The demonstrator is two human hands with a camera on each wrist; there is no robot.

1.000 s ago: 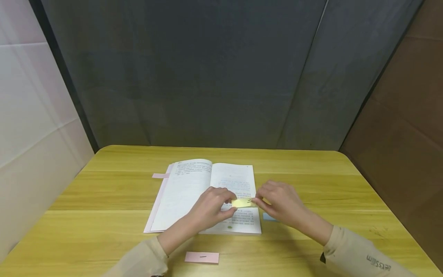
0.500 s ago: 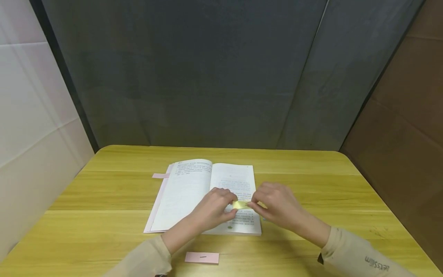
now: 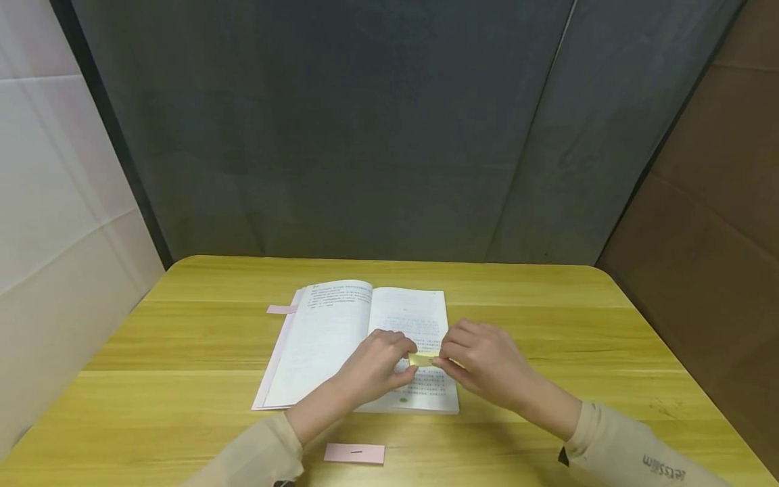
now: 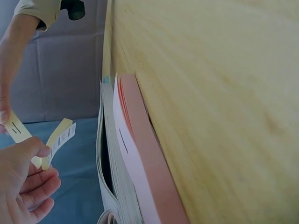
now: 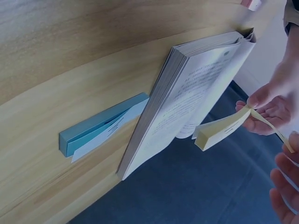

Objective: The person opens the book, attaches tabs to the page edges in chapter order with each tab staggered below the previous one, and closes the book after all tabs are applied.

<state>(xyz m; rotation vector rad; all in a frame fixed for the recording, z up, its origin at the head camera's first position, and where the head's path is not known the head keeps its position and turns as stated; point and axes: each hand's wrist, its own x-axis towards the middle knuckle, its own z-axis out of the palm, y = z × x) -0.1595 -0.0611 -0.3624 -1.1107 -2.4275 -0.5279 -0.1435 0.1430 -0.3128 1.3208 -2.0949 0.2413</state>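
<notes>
A narrow yellow sticky-note pad (image 3: 420, 359) is raised over the right page of the open book (image 3: 322, 338). My left hand (image 3: 379, 364) pinches the pad between thumb and fingers. A yellow strip (image 4: 18, 130) bends away from the pad in the left wrist view. My right hand (image 3: 487, 365) pinches its far end. Both the pad and the strip bear short dark marks. In the right wrist view, the pad (image 5: 222, 128) juts out from the left fingers, while the right fingers (image 5: 286, 177) hold the strip at the frame's edge.
A pink sticky-note pad (image 3: 355, 454) lies before the book, near the person. A blue pad (image 5: 103, 126) lies beside the book's right edge, hidden by the right hand in the head view. A pink tab (image 3: 282, 309) sticks out at the book's left edge.
My right hand has shifted slightly left, closer to my left hand, and now covers the blue pad in the head view. Less of the yellow paper shows between the hands.
</notes>
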